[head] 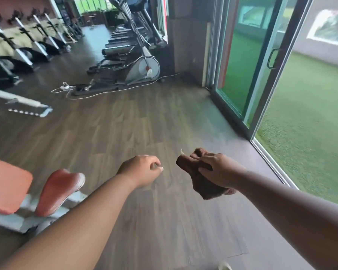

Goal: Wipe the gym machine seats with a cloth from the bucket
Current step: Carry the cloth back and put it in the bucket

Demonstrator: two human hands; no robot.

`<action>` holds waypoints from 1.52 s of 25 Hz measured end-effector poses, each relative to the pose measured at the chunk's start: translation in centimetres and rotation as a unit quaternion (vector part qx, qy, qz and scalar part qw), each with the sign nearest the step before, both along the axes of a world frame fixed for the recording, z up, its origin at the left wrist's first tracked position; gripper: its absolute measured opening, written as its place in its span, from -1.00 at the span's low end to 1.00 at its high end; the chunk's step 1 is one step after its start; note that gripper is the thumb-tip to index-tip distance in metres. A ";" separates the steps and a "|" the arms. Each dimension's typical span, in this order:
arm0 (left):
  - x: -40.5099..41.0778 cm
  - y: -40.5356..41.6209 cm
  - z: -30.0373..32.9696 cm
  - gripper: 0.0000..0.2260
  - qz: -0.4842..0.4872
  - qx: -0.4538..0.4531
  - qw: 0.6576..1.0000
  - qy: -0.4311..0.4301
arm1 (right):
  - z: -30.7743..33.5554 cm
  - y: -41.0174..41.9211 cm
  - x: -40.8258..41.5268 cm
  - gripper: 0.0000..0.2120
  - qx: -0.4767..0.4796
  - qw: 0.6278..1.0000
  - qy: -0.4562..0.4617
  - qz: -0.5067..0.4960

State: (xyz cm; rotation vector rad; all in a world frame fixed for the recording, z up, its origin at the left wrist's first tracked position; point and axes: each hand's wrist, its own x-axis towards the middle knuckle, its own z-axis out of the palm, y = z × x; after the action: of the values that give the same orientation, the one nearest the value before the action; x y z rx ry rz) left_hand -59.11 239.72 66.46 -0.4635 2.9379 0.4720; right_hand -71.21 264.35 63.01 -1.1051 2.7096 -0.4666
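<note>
My right hand (220, 170) grips a bunched brown cloth (199, 182) held out over the wooden floor. My left hand (142, 169) is stretched forward beside it, empty, with the fingers loosely curled and a small gap between thumb and fingers. An orange padded bench seat (7, 184) and a rounded orange pad (59, 190) on a white frame sit at the lower left, left of my left forearm. No bucket is in view.
An elliptical trainer (137, 71) and a row of treadmills stand ahead, with a white cable (109, 92) looping on the floor. Exercise bikes (23, 51) line the left wall. A sliding glass door (261, 61) on the right stands open onto green turf (310, 123).
</note>
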 end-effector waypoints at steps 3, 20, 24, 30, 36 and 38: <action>-8.9 -2.4 -0.9 -0.76 -0.017 -0.003 1.000 -0.005 | -1.3 -1.7 -9.0 -0.74 0.007 1.000 0.000 -0.030; -44.8 -29.9 -2.5 -0.76 0.137 0.014 0.990 0.002 | -0.1 -33.4 -51.2 -0.68 0.045 0.995 0.002 0.094; -54.5 -39.3 -2.4 -0.76 0.100 0.007 0.995 -0.009 | -0.5 -41.2 -59.9 -0.69 0.044 0.998 -0.002 0.049; -67.7 -49.5 -2.4 -0.77 0.081 0.018 0.996 -0.018 | -1.1 -50.4 -71.5 -0.70 0.066 0.997 -0.030 0.028; -80.4 -59.8 -3.9 -0.77 0.131 0.021 0.991 -0.009 | -2.8 -62.5 -86.9 -0.68 0.090 0.991 -0.005 0.096; -83.3 -63.4 -4.2 -0.75 0.167 0.021 0.986 -0.018 | -2.7 -67.4 -92.0 -0.67 0.094 0.989 -0.017 0.117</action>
State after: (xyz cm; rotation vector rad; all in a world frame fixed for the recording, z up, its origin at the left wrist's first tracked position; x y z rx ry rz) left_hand -142.41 176.33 62.21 -0.9545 2.8148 0.5543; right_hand -163.21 196.98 60.28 -1.3232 2.4910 -0.1857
